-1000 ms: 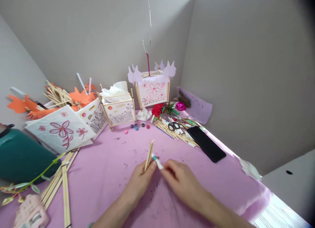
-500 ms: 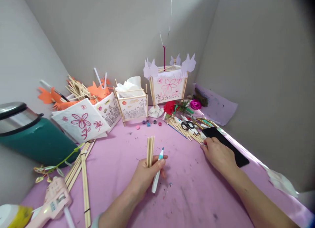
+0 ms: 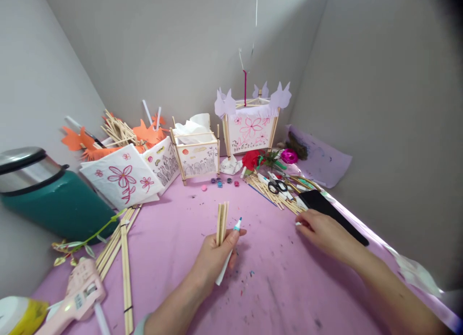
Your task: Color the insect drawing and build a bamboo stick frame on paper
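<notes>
Near the middle of the purple cloth (image 3: 275, 282), my left hand (image 3: 217, 253) is closed around several short wooden sticks (image 3: 222, 224) standing upright. The same hand holds a white marker (image 3: 224, 266) with a blue tip, slanting up to the right. My right hand (image 3: 318, 229) is at the right, beside the black phone (image 3: 331, 214). Its fingers are pinched, and a small white end of something shows at the fingertips; the rest is hidden. Just beyond that hand lies a pile of thin sticks (image 3: 269, 189) with black scissors (image 3: 278, 186) on it.
Stick-framed paper lanterns (image 3: 198, 160) stand at the back, one with purple cutouts (image 3: 249, 130). Drawn paper panels (image 3: 121, 180) lean at left near a teal bottle (image 3: 58, 200). Bundled sticks (image 3: 125, 272) and a pink glue gun (image 3: 85, 294) lie front left. Small paint pots (image 3: 220, 183) sit mid-back.
My right hand has drawn slightly toward me from the stick pile, and a small white end now shows at its fingertips. The marker in my left hand has tilted a little.
</notes>
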Tool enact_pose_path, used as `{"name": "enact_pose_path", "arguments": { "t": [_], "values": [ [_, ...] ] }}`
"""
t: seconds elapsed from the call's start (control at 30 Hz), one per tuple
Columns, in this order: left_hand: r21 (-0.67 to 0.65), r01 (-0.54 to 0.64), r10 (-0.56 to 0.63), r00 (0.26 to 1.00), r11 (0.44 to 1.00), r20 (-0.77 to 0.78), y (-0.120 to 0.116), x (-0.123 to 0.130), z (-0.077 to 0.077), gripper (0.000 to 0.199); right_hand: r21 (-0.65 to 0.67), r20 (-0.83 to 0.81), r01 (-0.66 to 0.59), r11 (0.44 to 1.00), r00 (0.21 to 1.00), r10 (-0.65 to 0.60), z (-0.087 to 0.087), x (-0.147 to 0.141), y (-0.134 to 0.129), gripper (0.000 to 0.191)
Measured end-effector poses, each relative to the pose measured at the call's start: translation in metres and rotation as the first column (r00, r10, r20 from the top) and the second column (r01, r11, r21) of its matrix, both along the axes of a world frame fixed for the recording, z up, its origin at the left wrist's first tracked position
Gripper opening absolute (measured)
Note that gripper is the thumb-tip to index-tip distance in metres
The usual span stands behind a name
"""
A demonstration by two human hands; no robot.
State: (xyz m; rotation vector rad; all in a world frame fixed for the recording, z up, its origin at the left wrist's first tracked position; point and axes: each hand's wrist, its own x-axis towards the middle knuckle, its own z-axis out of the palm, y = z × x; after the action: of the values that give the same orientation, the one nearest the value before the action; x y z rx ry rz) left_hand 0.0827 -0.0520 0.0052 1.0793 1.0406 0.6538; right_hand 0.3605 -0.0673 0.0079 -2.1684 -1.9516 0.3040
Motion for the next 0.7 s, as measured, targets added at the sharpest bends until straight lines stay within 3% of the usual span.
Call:
{"name": "enact_pose_path", "arguments": {
  "t": [0.07,0.13,0.17,0.23,0.3,0.37,0.43,0.5,0.7],
  "values": [
    [0.015,0.0,0.0,1.0,1.0,-0.019,0.0,0.0,0.0,0.058,0.141,-0.224,-0.06,0.988,0.97,0.091,0.014,-0.017,0.009,0.016],
    [0.041,-0.012,0.014,0.999,0.999,-0.038,0.001,-0.001,0.0,0.056,0.21,-0.5,-0.032,0.977,0.856,0.135,0.022,-0.041,0.022,0.017],
    [0.057,-0.02,0.022,0.999,0.998,-0.042,0.001,-0.001,0.0,0.056,0.196,-0.668,-0.021,0.98,0.729,0.149,0.023,-0.054,0.028,0.02],
    [0.084,-0.031,0.034,0.999,0.996,-0.033,0.003,-0.002,-0.001,0.057,0.131,-0.916,-0.031,0.991,0.38,0.133,0.016,-0.079,0.039,0.027],
    [0.098,-0.042,0.044,0.999,0.994,-0.015,0.004,-0.003,-0.003,0.06,0.054,-0.996,-0.03,0.998,0.067,0.056,0.004,-0.098,0.047,0.032],
    [0.097,-0.06,0.061,0.998,0.993,-0.007,0.006,-0.003,-0.005,0.061,-0.021,-0.991,-0.018,1.0,-0.134,-0.023,-0.009,-0.108,0.052,0.032],
    [0.093,-0.074,0.075,0.997,0.993,-0.006,0.007,-0.003,-0.006,0.061,-0.082,-0.968,-0.022,0.996,-0.237,-0.084,-0.017,-0.111,0.053,0.031],
    [0.087,-0.071,0.072,0.997,0.994,-0.011,0.007,-0.003,-0.007,0.061,-0.121,-0.95,-0.039,0.992,-0.284,-0.127,-0.02,-0.112,0.052,0.03],
    [0.101,-0.043,0.049,0.997,0.994,-0.054,0.008,-0.001,-0.009,0.059,-0.114,-0.946,-0.029,0.993,-0.301,-0.117,-0.016,-0.117,0.047,0.029]
  ]
}}
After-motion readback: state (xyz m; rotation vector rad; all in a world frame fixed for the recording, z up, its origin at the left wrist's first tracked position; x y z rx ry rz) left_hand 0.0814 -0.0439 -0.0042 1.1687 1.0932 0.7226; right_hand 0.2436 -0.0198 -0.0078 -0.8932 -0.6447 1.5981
